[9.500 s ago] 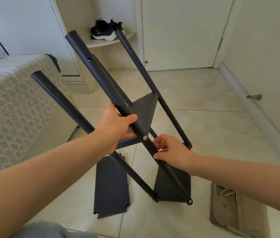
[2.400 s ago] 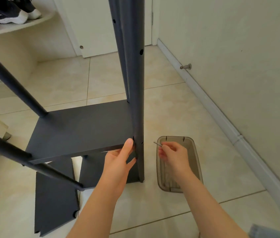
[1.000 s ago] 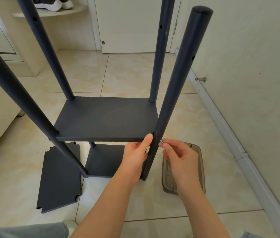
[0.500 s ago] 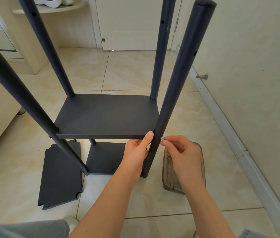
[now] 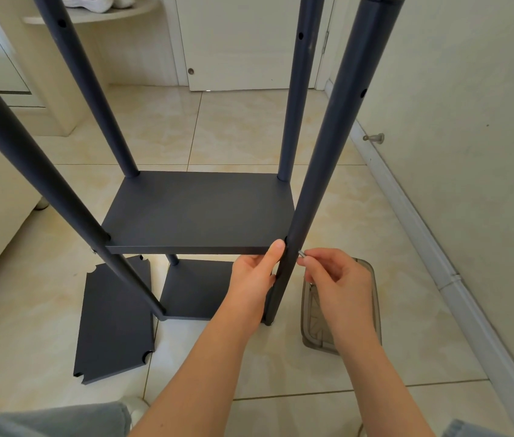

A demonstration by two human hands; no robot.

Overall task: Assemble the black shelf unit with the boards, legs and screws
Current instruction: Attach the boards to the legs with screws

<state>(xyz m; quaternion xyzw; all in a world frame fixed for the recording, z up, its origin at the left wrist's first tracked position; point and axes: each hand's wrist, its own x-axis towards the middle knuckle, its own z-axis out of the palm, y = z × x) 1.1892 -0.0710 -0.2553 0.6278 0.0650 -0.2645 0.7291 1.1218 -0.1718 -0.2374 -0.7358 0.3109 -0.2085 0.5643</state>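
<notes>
1. My left hand [image 5: 254,279] grips the board [image 5: 199,212] at its corner, against the near right leg [image 5: 322,171].
2. My right hand [image 5: 336,279] pinches a screw [image 5: 301,253] at that leg's side.
3. The shelf [image 5: 293,105] stands upright on the floor [image 5: 243,127].

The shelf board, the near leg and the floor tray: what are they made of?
Shelf board: likely laminated wood board, matte black, thin flat edge.
Near leg: perhaps painted metal tube or wood, smooth, drilled holes.
Tray: smoky translucent plastic, grey see-through walls.

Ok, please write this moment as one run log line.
left hand: steadies board | right hand: pinches screw at leg | stage: fastening
</notes>
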